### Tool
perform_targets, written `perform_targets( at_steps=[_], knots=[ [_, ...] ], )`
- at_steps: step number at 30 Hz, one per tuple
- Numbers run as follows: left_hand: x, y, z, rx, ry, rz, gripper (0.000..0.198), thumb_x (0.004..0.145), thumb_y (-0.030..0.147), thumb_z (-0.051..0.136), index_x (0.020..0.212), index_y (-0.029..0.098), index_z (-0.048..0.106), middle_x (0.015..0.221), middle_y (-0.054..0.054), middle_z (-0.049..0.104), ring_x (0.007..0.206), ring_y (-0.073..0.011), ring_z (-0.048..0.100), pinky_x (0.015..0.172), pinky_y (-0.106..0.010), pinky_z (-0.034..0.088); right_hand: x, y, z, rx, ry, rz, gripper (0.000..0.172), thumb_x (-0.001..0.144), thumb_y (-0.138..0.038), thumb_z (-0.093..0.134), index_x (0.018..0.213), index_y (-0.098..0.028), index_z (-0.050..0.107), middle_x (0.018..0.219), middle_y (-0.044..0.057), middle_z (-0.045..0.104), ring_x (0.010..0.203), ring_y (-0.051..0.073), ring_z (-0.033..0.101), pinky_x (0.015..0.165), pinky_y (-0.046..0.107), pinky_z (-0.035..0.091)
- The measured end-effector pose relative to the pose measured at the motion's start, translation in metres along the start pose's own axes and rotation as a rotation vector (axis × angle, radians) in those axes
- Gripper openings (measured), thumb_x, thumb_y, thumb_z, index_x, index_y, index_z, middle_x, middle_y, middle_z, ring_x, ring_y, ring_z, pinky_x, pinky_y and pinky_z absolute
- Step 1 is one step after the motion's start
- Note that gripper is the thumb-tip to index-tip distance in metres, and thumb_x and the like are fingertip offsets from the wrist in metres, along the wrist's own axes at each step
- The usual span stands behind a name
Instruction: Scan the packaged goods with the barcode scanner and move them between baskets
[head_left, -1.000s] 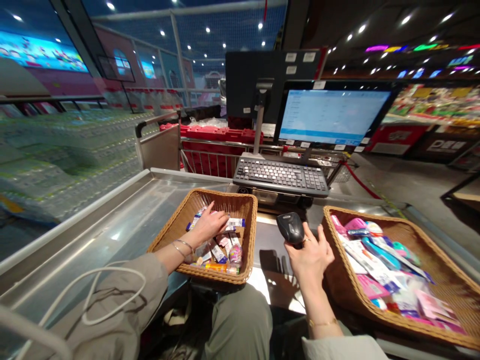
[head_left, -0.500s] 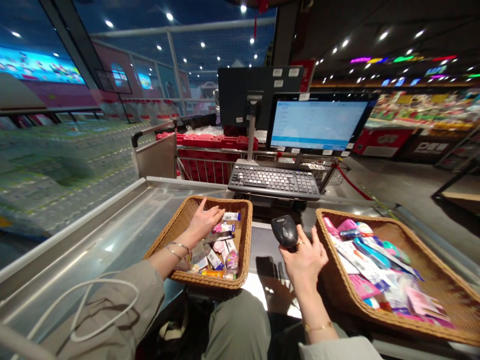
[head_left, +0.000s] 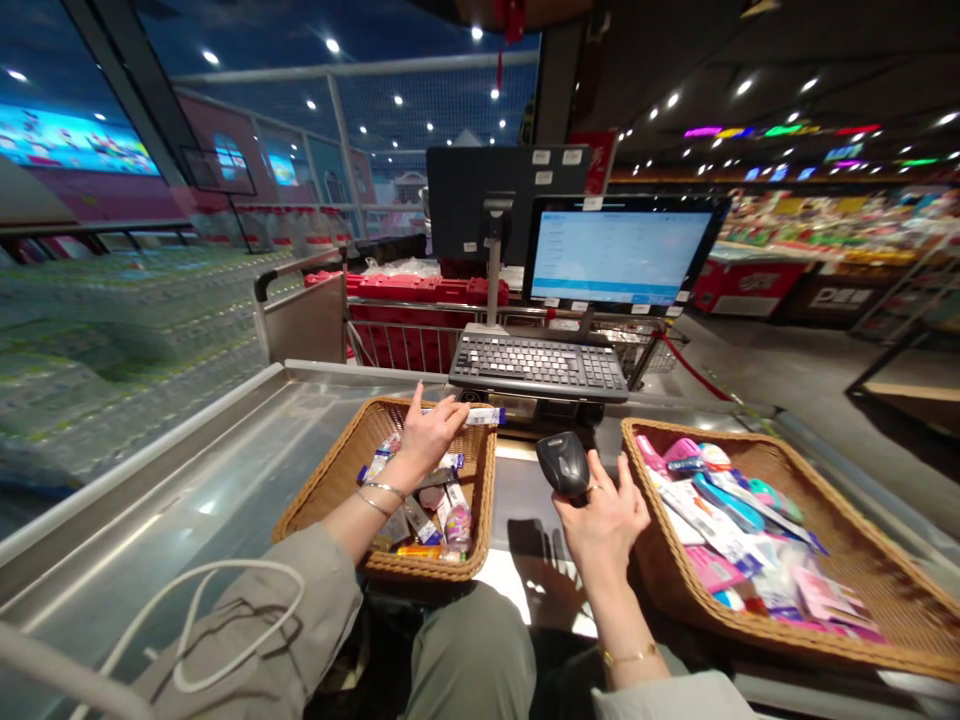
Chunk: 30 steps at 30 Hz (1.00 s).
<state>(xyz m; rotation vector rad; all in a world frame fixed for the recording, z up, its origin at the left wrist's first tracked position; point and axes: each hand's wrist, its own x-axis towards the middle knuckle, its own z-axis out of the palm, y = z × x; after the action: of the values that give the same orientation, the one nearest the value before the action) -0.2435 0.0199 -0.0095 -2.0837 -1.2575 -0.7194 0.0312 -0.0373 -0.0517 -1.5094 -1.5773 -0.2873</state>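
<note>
Over the left wicker basket (head_left: pixel 487 500), my left hand (head_left: pixel 431 430) is closed on one end of a slim white-and-blue box (head_left: pixel 486 416), which juts out to the right past the basket's rim. Small packets, a clear pink-topped bottle (head_left: pixel 457 525) and an orange tube (head_left: pixel 420 552) lie inside that basket. My right hand (head_left: pixel 606 515) grips a black barcode scanner (head_left: pixel 564 463), its head tilted up and toward the left basket. Beside it on the right is a larger wicker basket (head_left: pixel 705 590) with several colourful packaged items, among them a blue one (head_left: pixel 729 503).
Behind the baskets stand a black keyboard (head_left: pixel 540 364) and a lit monitor (head_left: pixel 615 255). A metal counter (head_left: pixel 225 450) with a raised edge extends left. A white cable (head_left: pixel 202 570) loops over my left sleeve. A shopping cart (head_left: pixel 405 335) is parked beyond the counter.
My left hand has lifted the slim white-and-blue box up and to the right, out over the basket's rim. My right hand still holds the scanner in nearly the same pose.
</note>
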Motion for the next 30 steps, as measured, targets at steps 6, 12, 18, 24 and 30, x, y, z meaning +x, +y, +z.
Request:
perform_targets(
  at_steps=[6, 12, 18, 24, 30],
  knots=[
    [0.01, 0.018, 0.006, -0.044, -0.006, -0.023, 0.025, 0.098, 0.023, 0.052, 0.12, 0.024, 0.064, 0.111, -0.005, 0.075, 0.112, -0.0248, 0.068, 0.12, -0.066, 0.007, 0.0, -0.002, -0.003, -0.009, -0.006, 0.004, 0.024, 0.075, -0.032, 0.056, 0.092, -0.02, 0.07, 0.125, 0.009, 0.068, 0.138, 0.034, 0.037, 0.101, 0.051, 0.026],
    [0.021, 0.039, 0.015, -0.083, 0.011, -0.035, 0.025, 0.099, 0.024, 0.05, 0.12, 0.024, 0.065, 0.111, -0.006, 0.075, 0.112, -0.0249, 0.068, 0.121, -0.066, 0.007, 0.001, -0.002, -0.004, -0.008, -0.014, 0.005, 0.025, 0.076, -0.033, 0.057, 0.092, -0.02, 0.071, 0.125, 0.009, 0.068, 0.138, 0.033, 0.037, 0.103, 0.051, 0.025],
    [0.03, 0.055, 0.024, -0.11, 0.036, -0.033, 0.025, 0.098, 0.027, 0.053, 0.119, 0.023, 0.066, 0.105, -0.005, 0.076, 0.11, -0.0246, 0.069, 0.121, -0.065, 0.006, 0.001, -0.002, -0.006, -0.028, -0.012, -0.001, 0.025, 0.076, -0.034, 0.059, 0.094, -0.021, 0.07, 0.125, 0.008, 0.068, 0.139, 0.032, 0.036, 0.103, 0.051, 0.025],
    [0.036, 0.067, 0.028, -0.115, 0.049, -0.023, 0.024, 0.098, 0.028, 0.055, 0.119, 0.022, 0.065, 0.107, -0.005, 0.076, 0.111, -0.0251, 0.068, 0.121, -0.065, 0.002, 0.001, -0.002, -0.007, -0.026, -0.008, 0.002, 0.025, 0.077, -0.035, 0.058, 0.093, -0.021, 0.071, 0.127, 0.008, 0.067, 0.14, 0.033, 0.035, 0.105, 0.052, 0.023],
    [0.04, 0.076, 0.031, -0.131, 0.036, -0.017, 0.025, 0.098, 0.028, 0.054, 0.121, 0.023, 0.064, 0.106, -0.005, 0.076, 0.112, -0.0263, 0.068, 0.121, -0.067, 0.001, 0.001, -0.002, -0.007, -0.036, -0.01, -0.007, 0.024, 0.077, -0.034, 0.059, 0.093, -0.021, 0.071, 0.128, 0.008, 0.066, 0.14, 0.033, 0.035, 0.105, 0.053, 0.023]
  ],
)
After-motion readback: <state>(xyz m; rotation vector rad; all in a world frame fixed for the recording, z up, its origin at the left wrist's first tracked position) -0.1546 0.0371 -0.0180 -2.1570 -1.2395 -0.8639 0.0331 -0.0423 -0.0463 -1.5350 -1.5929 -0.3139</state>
